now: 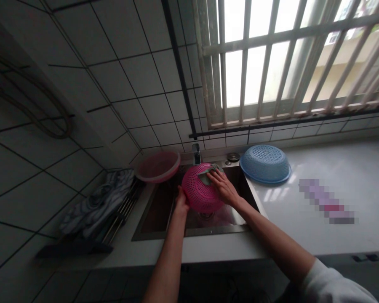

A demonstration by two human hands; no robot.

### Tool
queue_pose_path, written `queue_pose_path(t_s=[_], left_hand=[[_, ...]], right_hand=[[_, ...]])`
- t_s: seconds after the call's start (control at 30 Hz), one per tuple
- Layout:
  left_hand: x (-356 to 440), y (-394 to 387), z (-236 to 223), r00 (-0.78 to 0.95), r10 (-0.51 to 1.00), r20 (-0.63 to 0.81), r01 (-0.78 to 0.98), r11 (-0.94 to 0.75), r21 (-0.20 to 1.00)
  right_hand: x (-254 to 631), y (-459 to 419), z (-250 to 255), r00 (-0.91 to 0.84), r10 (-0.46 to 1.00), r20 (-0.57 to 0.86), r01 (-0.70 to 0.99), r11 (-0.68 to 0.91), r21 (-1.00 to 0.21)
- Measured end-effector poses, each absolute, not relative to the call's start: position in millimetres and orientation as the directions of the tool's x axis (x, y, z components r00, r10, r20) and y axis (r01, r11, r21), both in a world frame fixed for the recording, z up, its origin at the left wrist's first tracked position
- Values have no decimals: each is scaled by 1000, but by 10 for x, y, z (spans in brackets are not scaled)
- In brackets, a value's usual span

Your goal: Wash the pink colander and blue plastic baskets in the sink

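Observation:
A bright pink colander (199, 193) is held over the sink (158, 206), its perforated outer side facing me. My left hand (182, 201) grips the colander's left rim, the thumb showing on the near side. My right hand (222, 185) presses a grey-green cloth (204, 176) against the upper right of the colander, with the fingers stretched over it. The faucet (196, 153) stands just behind the colander. Part of the drain (206, 216) shows below it.
A pink basin (159, 167) sits at the sink's back left corner. An upturned blue basket (265, 164) rests on the counter (287, 227) to the right. At left, a striped cloth (97, 202) lies by a metal rack (121, 214). A barred window is behind.

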State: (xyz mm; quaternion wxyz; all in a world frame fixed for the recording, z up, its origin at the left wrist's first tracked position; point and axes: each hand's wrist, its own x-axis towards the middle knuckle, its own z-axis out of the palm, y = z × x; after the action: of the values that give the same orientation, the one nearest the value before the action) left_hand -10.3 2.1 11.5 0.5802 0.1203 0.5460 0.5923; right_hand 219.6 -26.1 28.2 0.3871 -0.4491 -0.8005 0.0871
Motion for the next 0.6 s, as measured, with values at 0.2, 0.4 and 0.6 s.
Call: queue_pose_path(t_s=[0.2,0.4,0.6], left_hand=[[-114,8,188,-367,815,-449,-470,254,845],[-103,-118,487,-477,877,64,222,50,974],[-43,-668,739,-64,975,215,495,-156,855]], right_hand=[[2569,4,14,152,905,397,541,260,-800],[2707,160,-176,322,947,-8,106,-45,-993],[2596,154,-148,-5,941,-338,-472,-300,-829]])
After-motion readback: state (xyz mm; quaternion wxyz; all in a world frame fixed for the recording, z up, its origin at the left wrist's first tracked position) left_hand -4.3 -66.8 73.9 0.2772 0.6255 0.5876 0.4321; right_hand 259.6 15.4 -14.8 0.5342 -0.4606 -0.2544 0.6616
